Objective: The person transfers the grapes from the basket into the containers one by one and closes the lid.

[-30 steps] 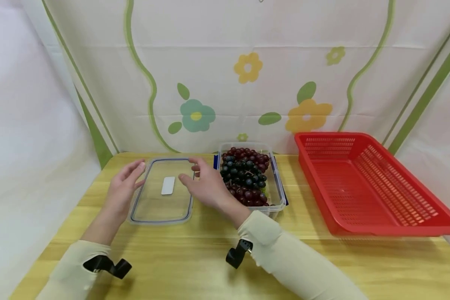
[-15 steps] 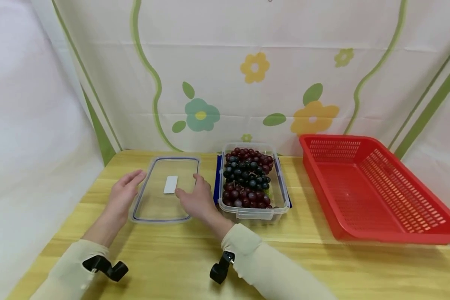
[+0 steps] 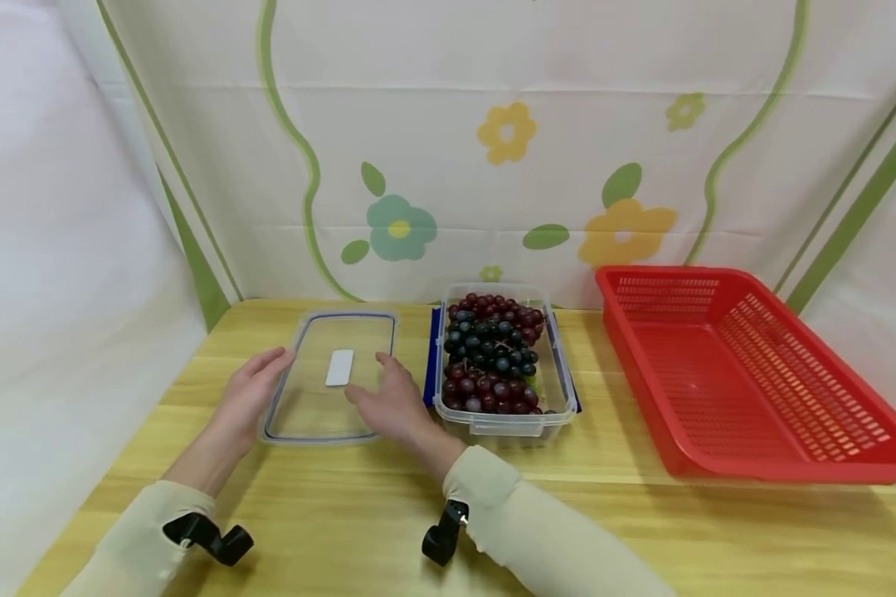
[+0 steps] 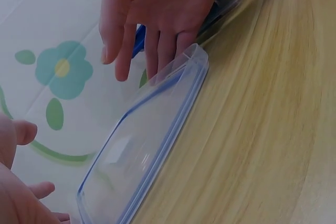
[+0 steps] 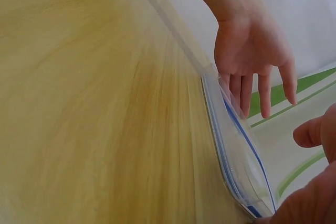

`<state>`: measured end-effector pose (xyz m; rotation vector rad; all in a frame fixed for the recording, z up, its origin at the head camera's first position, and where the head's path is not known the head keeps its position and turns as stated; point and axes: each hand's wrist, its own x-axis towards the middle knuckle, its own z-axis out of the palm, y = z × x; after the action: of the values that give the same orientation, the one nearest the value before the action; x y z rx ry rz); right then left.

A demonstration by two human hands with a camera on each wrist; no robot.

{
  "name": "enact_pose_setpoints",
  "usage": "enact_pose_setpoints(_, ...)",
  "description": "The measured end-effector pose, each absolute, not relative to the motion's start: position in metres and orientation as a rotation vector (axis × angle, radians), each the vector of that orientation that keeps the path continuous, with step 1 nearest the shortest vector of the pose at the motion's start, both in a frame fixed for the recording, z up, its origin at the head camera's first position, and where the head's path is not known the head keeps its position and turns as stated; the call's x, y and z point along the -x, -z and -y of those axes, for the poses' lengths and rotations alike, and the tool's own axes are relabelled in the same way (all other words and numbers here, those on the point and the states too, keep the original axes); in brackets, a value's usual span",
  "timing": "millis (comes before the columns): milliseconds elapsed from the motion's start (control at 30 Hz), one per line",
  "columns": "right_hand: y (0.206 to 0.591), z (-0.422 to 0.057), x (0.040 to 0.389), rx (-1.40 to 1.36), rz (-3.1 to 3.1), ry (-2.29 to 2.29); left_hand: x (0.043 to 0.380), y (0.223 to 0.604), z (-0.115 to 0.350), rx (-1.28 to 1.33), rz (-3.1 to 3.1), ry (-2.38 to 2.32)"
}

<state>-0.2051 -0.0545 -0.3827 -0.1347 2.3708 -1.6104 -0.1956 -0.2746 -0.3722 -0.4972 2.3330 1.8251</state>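
A clear plastic container lid [image 3: 309, 406] with a blue seal and a small white rectangle lies on the wooden table. My left hand [image 3: 248, 394] is at its left edge, fingers extended and thumb toward the middle. Along the opposite edge is my right hand [image 3: 392, 402], palm facing inward, fingers apart and loosely straight. In the left wrist view, the fingers of the right hand [image 4: 160, 14] reach down behind the lid's rim. From the right wrist, the left hand [image 5: 254, 45] shows straight fingers at the lid's far end. Neither hand curls round the lid.
Right of the lid stands a clear container [image 3: 508, 424] with blue side flaps, holding dark red and black grapes [image 3: 493, 344]. A red perforated basket [image 3: 717, 398] occupies the table's right side. A flower-printed curtain [image 3: 448, 149] hangs behind the table.
My right hand has moved away from the grape container, left and nearer me, to the lid's right edge. My left hand has lowered slightly along the left edge. The head view has shifted a little.
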Motion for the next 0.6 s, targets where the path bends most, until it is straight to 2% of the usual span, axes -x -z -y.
enact_pose_setpoints(400, 0.368, 0.05, 0.188, 0.161, -2.321, 1.565, 0.185, 0.365, 0.279, 0.499, -2.209, -1.925)
enact_pose_setpoints(600, 0.353, 0.044, 0.177, 0.244, -2.321, 1.573, 0.175, 0.348, 0.279, 0.479, -2.171, -2.039)
